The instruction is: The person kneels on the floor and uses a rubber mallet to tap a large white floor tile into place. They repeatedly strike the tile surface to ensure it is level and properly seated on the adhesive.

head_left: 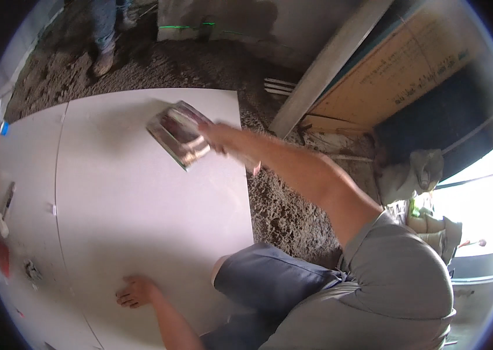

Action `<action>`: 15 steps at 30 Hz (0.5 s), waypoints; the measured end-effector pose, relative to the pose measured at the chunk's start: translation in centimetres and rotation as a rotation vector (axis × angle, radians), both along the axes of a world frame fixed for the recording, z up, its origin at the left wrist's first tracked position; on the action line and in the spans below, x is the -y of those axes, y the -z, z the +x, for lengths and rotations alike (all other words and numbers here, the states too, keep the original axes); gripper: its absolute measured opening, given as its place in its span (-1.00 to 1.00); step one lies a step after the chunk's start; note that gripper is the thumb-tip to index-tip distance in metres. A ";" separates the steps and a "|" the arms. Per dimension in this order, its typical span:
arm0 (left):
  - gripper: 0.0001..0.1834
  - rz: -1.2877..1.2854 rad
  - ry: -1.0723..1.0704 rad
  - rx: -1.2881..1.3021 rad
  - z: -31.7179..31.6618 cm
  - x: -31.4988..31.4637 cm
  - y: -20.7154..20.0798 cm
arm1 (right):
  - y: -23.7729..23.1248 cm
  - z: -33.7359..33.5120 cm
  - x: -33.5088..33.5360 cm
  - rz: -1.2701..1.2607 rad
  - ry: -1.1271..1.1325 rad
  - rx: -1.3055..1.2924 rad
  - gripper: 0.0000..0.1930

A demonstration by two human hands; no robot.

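Near the far edge of a large pale tile [159, 216], my right hand [217, 137] is closed on a rectangular, flat-bottomed tool [177, 134]. The tool looks brownish with a greenish lower edge; motion blurs it, and I cannot make out its exact kind. It is tilted over the tile, and I cannot tell whether it touches the surface. Closer to me, my left hand [137, 291] rests palm down on the same tile, fingers stretched out, holding nothing. My bent knee is at the tile's right edge.
Left of a thin joint lies another pale tile [27, 151], bearing a white-headed mallet [2, 226] and a red object [1, 255]. Rough grey mortar [159, 67] borders the far and right edges. Another person's foot [104, 63] stands there. A post [331, 67] leans at the right.
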State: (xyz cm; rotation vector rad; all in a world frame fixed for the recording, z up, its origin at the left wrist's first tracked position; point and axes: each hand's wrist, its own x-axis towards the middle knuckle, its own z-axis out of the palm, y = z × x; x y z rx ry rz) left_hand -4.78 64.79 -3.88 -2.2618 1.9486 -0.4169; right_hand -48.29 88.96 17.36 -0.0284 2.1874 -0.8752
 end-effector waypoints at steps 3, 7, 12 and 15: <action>-0.13 -0.031 -0.003 -0.065 -0.3 0.0 0.4 | -7.2 -1.9 -2.8 -0.085 0.013 -0.147 -0.38; -0.14 -0.013 -0.002 0.019 -0.3 -0.4 0.3 | -6.9 5.8 -6.5 -0.128 0.102 -0.826 -0.51; -0.13 -0.162 0.427 -0.204 -0.3 2.9 -1.4 | 5.9 5.9 -0.9 0.351 -0.011 -0.213 -0.21; -0.12 -0.165 0.600 -0.213 -0.3 7.4 -1.9 | 10.4 3.3 0.0 0.267 -0.175 -0.307 -0.25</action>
